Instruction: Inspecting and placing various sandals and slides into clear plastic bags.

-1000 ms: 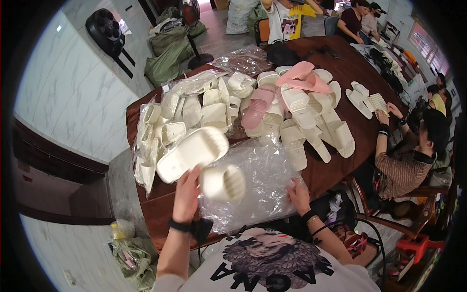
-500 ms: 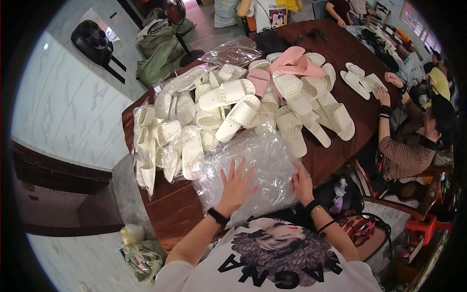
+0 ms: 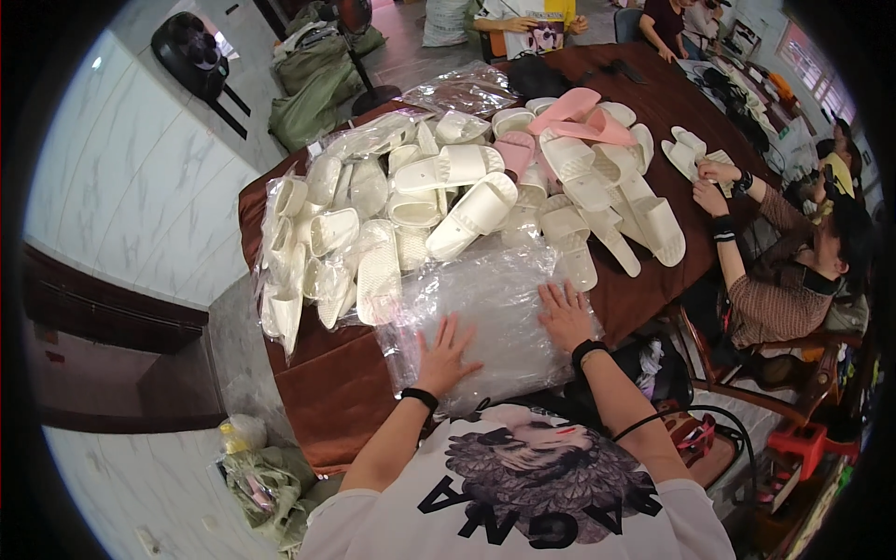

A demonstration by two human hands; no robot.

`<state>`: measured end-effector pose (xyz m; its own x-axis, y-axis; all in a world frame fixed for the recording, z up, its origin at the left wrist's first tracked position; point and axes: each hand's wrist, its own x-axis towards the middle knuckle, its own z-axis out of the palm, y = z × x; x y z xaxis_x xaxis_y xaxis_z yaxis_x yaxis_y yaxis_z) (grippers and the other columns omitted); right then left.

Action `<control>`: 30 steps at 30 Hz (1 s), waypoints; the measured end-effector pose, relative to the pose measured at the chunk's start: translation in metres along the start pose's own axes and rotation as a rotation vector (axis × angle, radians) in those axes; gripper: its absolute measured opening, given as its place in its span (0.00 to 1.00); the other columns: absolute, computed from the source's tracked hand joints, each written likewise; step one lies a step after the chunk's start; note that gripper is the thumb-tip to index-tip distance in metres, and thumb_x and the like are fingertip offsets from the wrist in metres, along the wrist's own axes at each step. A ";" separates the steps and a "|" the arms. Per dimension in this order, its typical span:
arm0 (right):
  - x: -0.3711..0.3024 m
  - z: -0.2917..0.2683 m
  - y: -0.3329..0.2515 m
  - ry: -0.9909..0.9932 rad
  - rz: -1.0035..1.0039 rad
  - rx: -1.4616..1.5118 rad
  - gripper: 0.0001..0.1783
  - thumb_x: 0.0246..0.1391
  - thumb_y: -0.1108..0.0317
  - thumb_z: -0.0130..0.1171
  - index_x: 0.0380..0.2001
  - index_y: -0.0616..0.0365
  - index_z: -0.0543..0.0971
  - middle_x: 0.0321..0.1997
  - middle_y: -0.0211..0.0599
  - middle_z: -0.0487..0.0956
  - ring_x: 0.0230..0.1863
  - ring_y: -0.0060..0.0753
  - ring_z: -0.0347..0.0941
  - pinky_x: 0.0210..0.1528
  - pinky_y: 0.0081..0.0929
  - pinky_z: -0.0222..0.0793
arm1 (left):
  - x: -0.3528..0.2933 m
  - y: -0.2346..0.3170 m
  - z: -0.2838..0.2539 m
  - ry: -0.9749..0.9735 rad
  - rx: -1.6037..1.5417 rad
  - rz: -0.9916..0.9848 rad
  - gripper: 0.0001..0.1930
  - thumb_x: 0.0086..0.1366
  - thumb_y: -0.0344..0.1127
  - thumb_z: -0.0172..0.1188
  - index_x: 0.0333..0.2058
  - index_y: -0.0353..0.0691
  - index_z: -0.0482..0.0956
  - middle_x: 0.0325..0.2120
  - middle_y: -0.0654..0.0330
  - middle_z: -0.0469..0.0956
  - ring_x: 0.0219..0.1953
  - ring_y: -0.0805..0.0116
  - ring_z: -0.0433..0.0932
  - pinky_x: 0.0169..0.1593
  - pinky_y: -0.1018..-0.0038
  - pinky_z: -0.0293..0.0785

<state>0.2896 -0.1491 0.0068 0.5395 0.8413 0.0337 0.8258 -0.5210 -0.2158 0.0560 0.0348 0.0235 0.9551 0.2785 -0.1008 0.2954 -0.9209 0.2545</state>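
Clear plastic bags lie flat in a layer along the near side of the brown-covered table. My left hand rests palm down on their left part, fingers spread. On the right part my right hand lies flat too, with its fingers apart. Just beyond the bags is a heap of cream slippers, some of them wrapped in clear plastic. A pink slipper and a pair of pink slippers lie among them.
At the table's right side a co-worker's hands touch a pair of cream slippers. More people sit at the far end. A wooden chair stands at the right, green sacks and a fan at the far left.
My right hand has moved from the right edge of the bags onto them and flattened. My left hand has shifted slightly down. The co-worker's hands have moved closer to their slippers.
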 end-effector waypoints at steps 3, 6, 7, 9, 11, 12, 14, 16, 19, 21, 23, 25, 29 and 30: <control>0.010 -0.002 0.001 -0.124 0.048 0.001 0.27 0.59 0.54 0.51 0.62 0.44 0.68 0.67 0.34 0.64 0.71 0.52 0.48 0.68 0.55 0.45 | -0.022 -0.012 0.004 -0.013 -0.055 -0.091 0.43 0.54 0.63 0.60 0.66 0.59 0.58 0.70 0.55 0.45 0.71 0.49 0.42 0.63 0.31 0.36; 0.025 -0.026 -0.002 -0.113 0.083 0.162 0.25 0.57 0.58 0.54 0.58 0.46 0.71 0.62 0.35 0.69 0.70 0.49 0.51 0.66 0.54 0.50 | -0.028 -0.014 -0.001 0.055 -0.037 -0.101 0.43 0.54 0.62 0.61 0.66 0.59 0.58 0.70 0.55 0.45 0.71 0.49 0.42 0.62 0.30 0.37; 0.031 -0.034 -0.005 0.017 0.103 0.289 0.24 0.55 0.60 0.56 0.56 0.47 0.73 0.60 0.35 0.71 0.70 0.47 0.53 0.65 0.54 0.53 | -0.027 -0.013 -0.003 0.106 -0.018 -0.097 0.43 0.53 0.62 0.62 0.66 0.59 0.57 0.70 0.55 0.45 0.71 0.49 0.43 0.62 0.30 0.38; 0.044 -0.043 -0.018 0.026 -0.054 0.238 0.26 0.54 0.62 0.58 0.57 0.48 0.72 0.62 0.36 0.70 0.70 0.45 0.53 0.64 0.53 0.54 | -0.013 -0.007 -0.016 0.176 0.021 -0.074 0.45 0.51 0.62 0.64 0.66 0.59 0.57 0.70 0.56 0.46 0.71 0.50 0.43 0.62 0.29 0.39; 0.051 -0.043 -0.027 0.037 -0.217 0.187 0.28 0.52 0.64 0.59 0.58 0.49 0.70 0.63 0.36 0.68 0.70 0.44 0.54 0.64 0.51 0.56 | -0.001 -0.007 -0.021 0.250 0.063 -0.056 0.47 0.48 0.61 0.66 0.66 0.59 0.57 0.70 0.56 0.47 0.71 0.51 0.44 0.61 0.29 0.40; 0.054 -0.038 -0.029 0.019 -0.174 0.120 0.29 0.52 0.65 0.59 0.59 0.49 0.69 0.65 0.37 0.66 0.70 0.44 0.54 0.64 0.49 0.56 | 0.004 -0.010 -0.022 0.176 0.054 -0.080 0.48 0.48 0.63 0.66 0.66 0.58 0.57 0.70 0.57 0.47 0.71 0.50 0.44 0.61 0.28 0.39; 0.058 -0.026 -0.028 0.007 -0.157 0.048 0.30 0.52 0.65 0.59 0.60 0.50 0.67 0.66 0.38 0.64 0.70 0.45 0.54 0.64 0.48 0.56 | 0.006 -0.016 -0.012 0.119 0.044 -0.124 0.49 0.47 0.64 0.65 0.66 0.58 0.56 0.70 0.58 0.47 0.71 0.49 0.44 0.61 0.27 0.39; 0.061 -0.011 -0.003 -0.203 -0.034 0.127 0.34 0.52 0.66 0.59 0.63 0.50 0.63 0.69 0.41 0.60 0.70 0.47 0.53 0.65 0.48 0.55 | 0.009 -0.029 0.010 -0.020 -0.052 -0.100 0.50 0.49 0.66 0.63 0.68 0.57 0.53 0.70 0.57 0.44 0.71 0.48 0.42 0.61 0.26 0.37; 0.060 -0.024 -0.003 0.075 -0.145 0.242 0.29 0.51 0.69 0.58 0.58 0.52 0.68 0.64 0.45 0.65 0.65 0.50 0.58 0.63 0.47 0.58 | 0.007 -0.028 0.008 0.015 -0.054 -0.114 0.50 0.50 0.68 0.61 0.68 0.56 0.52 0.70 0.57 0.44 0.71 0.47 0.42 0.62 0.28 0.38; 0.047 -0.055 -0.026 0.080 -0.206 0.256 0.25 0.50 0.72 0.58 0.54 0.53 0.71 0.60 0.45 0.69 0.59 0.52 0.64 0.59 0.45 0.63 | -0.010 -0.027 -0.004 0.103 -0.074 -0.114 0.46 0.52 0.63 0.62 0.66 0.54 0.56 0.69 0.56 0.47 0.70 0.49 0.45 0.63 0.31 0.41; 0.024 -0.056 -0.026 -0.043 -0.262 0.261 0.23 0.49 0.73 0.58 0.52 0.53 0.73 0.56 0.45 0.71 0.55 0.52 0.67 0.56 0.43 0.65 | -0.014 -0.025 -0.014 0.202 -0.143 -0.117 0.40 0.54 0.57 0.63 0.63 0.52 0.61 0.67 0.54 0.52 0.69 0.49 0.50 0.64 0.36 0.44; 0.008 -0.050 -0.024 -0.123 -0.330 0.254 0.23 0.49 0.73 0.58 0.51 0.54 0.73 0.56 0.45 0.71 0.53 0.52 0.68 0.55 0.43 0.66 | -0.015 -0.031 -0.023 0.307 -0.209 -0.115 0.33 0.56 0.51 0.64 0.60 0.50 0.67 0.64 0.53 0.58 0.67 0.49 0.54 0.65 0.41 0.48; -0.001 -0.038 -0.026 -0.325 -0.377 0.291 0.23 0.49 0.73 0.60 0.51 0.53 0.75 0.56 0.47 0.71 0.58 0.53 0.65 0.60 0.41 0.63 | -0.029 -0.069 -0.047 0.743 -0.388 -0.330 0.20 0.55 0.34 0.64 0.48 0.44 0.75 0.51 0.52 0.70 0.54 0.49 0.68 0.58 0.54 0.63; 0.003 -0.037 -0.025 -0.334 -0.361 0.258 0.23 0.49 0.72 0.60 0.51 0.54 0.74 0.57 0.48 0.71 0.59 0.54 0.65 0.61 0.41 0.62 | -0.030 -0.079 -0.051 0.874 -0.387 -0.398 0.18 0.55 0.31 0.63 0.46 0.42 0.76 0.47 0.52 0.72 0.50 0.49 0.70 0.55 0.57 0.66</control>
<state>0.2770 -0.1390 0.0485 0.1136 0.9817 -0.1528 0.8592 -0.1743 -0.4810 0.0052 0.1130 0.0558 0.4238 0.7868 0.4487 0.4323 -0.6111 0.6631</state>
